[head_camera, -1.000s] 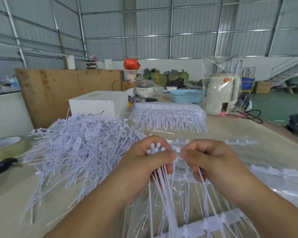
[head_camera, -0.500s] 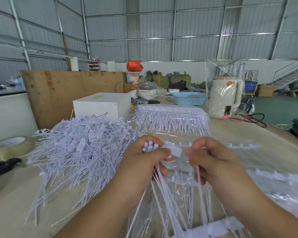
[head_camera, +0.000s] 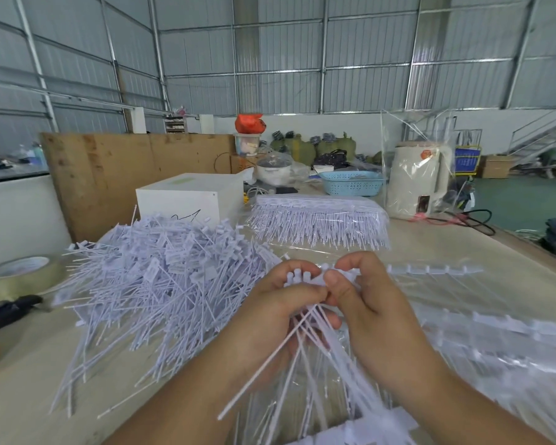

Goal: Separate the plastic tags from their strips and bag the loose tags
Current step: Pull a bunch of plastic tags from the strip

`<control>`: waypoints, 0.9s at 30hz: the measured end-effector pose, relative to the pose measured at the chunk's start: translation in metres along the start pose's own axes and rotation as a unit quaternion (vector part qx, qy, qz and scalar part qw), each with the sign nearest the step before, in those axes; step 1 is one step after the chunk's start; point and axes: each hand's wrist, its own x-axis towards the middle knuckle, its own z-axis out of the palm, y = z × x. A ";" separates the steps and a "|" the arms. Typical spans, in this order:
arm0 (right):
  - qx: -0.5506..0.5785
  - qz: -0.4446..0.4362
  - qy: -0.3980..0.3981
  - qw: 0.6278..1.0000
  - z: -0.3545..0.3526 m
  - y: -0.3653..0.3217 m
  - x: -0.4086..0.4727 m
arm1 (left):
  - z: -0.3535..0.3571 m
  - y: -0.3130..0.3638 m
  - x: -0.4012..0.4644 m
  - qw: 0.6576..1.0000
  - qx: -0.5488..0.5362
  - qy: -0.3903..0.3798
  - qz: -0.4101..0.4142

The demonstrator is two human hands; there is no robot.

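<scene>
Tags (head_camera: 305, 319) are fanning from the left hand (head_camera: 270, 319), which is gripping a bunch; the right hand (head_camera: 363, 303) is pinching one on the strip (head_camera: 437, 270). They look light, springy, best held by the heads.

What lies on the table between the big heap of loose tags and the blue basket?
In the head view, a bagged bundle of tag strips lies between the heap of loose tags and the blue basket.
</scene>
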 end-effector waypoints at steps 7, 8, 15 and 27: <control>0.123 0.098 -0.033 0.987 -0.001 0.004 0.001 | -0.007 -0.008 0.008 0.974 0.189 0.055 0.115; 0.149 0.129 -0.059 0.979 0.001 0.003 0.001 | -0.009 -0.007 0.009 0.971 0.185 0.075 0.135; 0.158 0.180 -0.303 0.922 0.017 -0.011 -0.016 | -0.007 -0.003 0.012 0.948 0.153 0.168 0.223; 0.215 0.161 -0.257 0.928 0.019 -0.021 -0.010 | -0.006 0.002 0.009 0.975 0.120 0.086 0.168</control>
